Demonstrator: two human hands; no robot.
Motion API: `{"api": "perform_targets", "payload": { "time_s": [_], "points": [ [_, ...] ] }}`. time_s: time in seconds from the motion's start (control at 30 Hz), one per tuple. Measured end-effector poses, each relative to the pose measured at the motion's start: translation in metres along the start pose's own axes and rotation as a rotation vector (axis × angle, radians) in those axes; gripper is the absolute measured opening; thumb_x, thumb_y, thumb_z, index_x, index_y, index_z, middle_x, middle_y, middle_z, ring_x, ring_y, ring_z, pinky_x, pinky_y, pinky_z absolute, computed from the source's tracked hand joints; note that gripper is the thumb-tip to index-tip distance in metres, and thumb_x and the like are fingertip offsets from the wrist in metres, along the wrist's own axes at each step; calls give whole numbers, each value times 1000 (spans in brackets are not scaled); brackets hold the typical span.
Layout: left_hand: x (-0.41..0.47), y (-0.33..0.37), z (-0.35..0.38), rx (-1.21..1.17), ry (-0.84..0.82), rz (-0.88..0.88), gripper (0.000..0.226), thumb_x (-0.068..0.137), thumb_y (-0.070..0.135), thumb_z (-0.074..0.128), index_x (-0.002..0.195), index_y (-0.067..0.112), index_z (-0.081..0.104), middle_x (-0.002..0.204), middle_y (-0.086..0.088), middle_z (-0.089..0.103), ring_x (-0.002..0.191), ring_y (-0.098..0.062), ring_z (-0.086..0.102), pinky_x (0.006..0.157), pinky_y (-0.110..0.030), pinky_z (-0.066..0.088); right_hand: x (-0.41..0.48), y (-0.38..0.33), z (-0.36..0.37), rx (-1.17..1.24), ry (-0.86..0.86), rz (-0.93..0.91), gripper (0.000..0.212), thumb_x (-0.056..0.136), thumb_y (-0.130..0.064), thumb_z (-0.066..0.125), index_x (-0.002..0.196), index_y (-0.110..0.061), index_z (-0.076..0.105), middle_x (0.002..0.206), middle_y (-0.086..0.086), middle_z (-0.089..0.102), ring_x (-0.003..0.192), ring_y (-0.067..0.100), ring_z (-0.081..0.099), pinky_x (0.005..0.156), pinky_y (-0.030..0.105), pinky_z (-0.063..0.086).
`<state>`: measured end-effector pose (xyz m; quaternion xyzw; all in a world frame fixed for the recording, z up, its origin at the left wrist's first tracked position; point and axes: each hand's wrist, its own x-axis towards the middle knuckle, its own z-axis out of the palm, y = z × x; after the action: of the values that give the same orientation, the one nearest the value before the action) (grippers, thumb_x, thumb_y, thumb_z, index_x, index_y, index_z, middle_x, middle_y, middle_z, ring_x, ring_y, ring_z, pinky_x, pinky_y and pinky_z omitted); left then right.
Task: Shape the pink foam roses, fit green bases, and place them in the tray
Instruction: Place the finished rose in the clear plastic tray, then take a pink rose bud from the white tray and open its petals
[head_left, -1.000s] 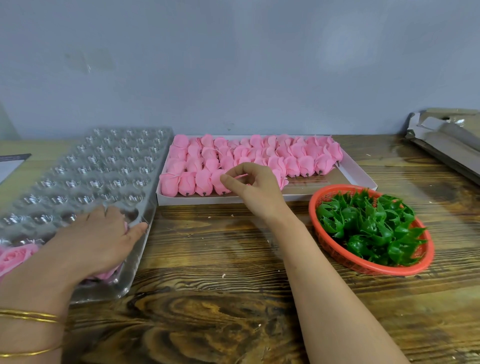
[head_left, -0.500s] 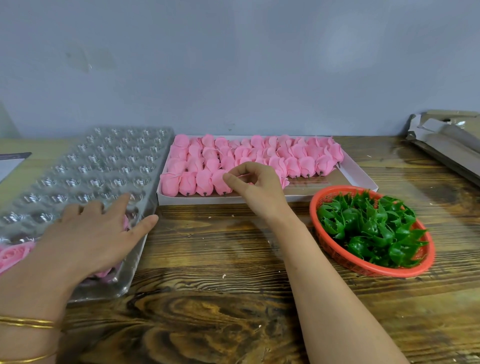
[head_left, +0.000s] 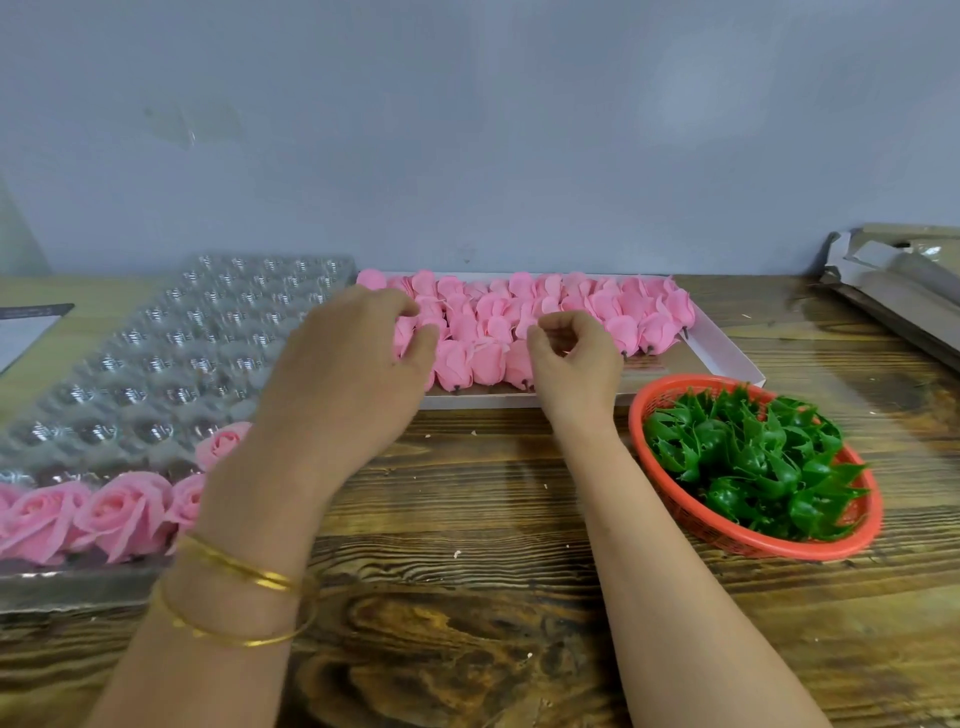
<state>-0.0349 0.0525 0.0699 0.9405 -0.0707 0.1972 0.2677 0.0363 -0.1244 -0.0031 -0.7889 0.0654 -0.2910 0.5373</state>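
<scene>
Over the shallow white cardboard box (head_left: 727, 348), both hands are in among the closed pink foam rose buds (head_left: 519, 306). Left hand (head_left: 353, 364), at the box's left end, has its fingers curled down onto the buds, but whether it grips one I can't tell. Right hand (head_left: 571, 358), mid-box, has thumb and fingers curled toward each other against a bud, and again I can't tell if it's a pinch. Left of the box, the clear dimpled plastic tray (head_left: 171, 358) carries opened pink foam roses (head_left: 124, 512) along its near row. Right of the box, a red mesh basket (head_left: 753, 545) holds spiky green plastic bases (head_left: 748, 462). Everything sits on the dark wooden desk (head_left: 467, 519).
</scene>
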Motion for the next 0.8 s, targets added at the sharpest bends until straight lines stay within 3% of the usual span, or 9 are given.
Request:
{"api": "perform_targets", "payload": {
  "time_s": [0.1,0.2,0.27,0.33,0.47,0.6,0.8],
  "points": [
    [12,11,31,-190,88,23,19,96,15,56,107,13,71,97,3,66,91,-13,60,86,-32,51,2,3,0,-48,44,-2,10,91,-15,64,100,-16,62,82,-15,58,74,-5,53,64,0,37],
    [22,10,63,-249,124,-15,18,93,7,56,103,12,71,96,1,68,85,-10,58,72,-13,42,2,5,1,-103,71,13,23,92,-15,63,113,-7,64,100,2,66,88,9,59,76,13,39],
    [24,6,80,-285,133,-52,18,92,5,57,103,12,70,97,0,68,84,-9,57,69,-7,38,3,7,1,-146,69,20,28,93,-16,61,119,-5,61,110,7,66,100,16,60,84,22,43],
    [23,1,93,-322,138,-75,19,91,4,58,103,11,70,99,-1,69,86,-10,58,72,-9,41,3,9,1,-177,54,19,32,94,-16,60,123,-5,57,118,9,62,110,21,58,93,29,46],
    [21,-8,106,-343,150,-70,21,90,1,58,105,8,70,103,-5,69,92,-18,62,85,-31,52,4,11,-2,-290,41,10,45,93,-23,60,133,-5,48,131,11,53,119,25,51,93,30,41],
    [20,-16,109,-317,142,-33,21,89,0,59,106,7,69,102,-5,67,90,-16,61,84,-30,52,4,12,-7,-428,7,50,57,91,-32,62,136,-3,41,132,17,49,122,32,47,96,40,41],
    [15,-21,117,-310,168,-34,18,89,-2,59,98,8,71,90,5,61,83,-12,57,76,-21,44,6,13,-6,-557,-46,116,53,92,-33,59,125,5,42,123,25,54,115,40,50,96,46,42]
  ]
}}
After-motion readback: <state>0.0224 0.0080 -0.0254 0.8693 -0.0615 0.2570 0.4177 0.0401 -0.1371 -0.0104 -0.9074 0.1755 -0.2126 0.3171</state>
